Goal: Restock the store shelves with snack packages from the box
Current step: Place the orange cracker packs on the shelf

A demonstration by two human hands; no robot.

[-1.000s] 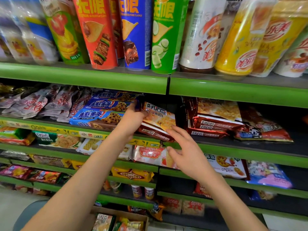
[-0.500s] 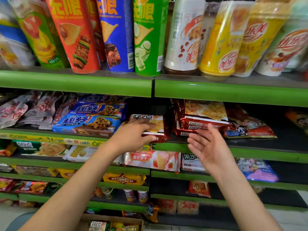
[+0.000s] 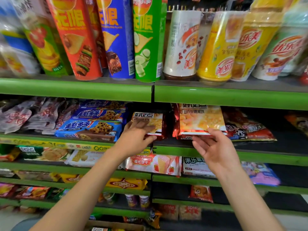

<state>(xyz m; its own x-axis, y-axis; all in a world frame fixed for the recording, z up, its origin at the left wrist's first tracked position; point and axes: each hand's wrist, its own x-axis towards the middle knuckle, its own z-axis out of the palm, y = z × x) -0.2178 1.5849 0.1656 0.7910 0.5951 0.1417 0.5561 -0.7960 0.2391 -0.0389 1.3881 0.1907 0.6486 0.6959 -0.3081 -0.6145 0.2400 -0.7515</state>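
Resting on the second green shelf (image 3: 250, 157), the small red snack packet (image 3: 150, 124) sits just left of the shelf's centre divider, partly under your left hand (image 3: 135, 140). Your left fingers lie over its front face and lower edge, thumb curled beneath: you grip the packet. Its printed top sticks out above your knuckles.

Just right of that packet, past the divider, lies the larger red packet (image 3: 200, 120) of the same brand, flat and tilted toward you. Your right hand (image 3: 215, 149) is below its front edge, palm turned left, fingers spread and loosely bent. The fingertips reach the packet's lower rim; whether they touch it cannot be told. The hand holds nothing.

Left of the small packet: stacked blue cookie packs (image 3: 93, 127), touching or nearly touching it. Further left, pale wrapped bags, blurred.

Right of the larger packet: a red bag with a cartoon face (image 3: 246, 130), overlapped by it.

Above the small packet, on the top shelf: tall chip tubes in orange (image 3: 73, 37), blue (image 3: 116, 37) and green (image 3: 146, 37), then drink cups (image 3: 220, 47) in shrink wrap.

Below the small packet: a strawberry wafer pack (image 3: 155, 163) on the next shelf down. At the bottom edge, the rim of the cardboard box (image 3: 116, 225), mostly cut off.
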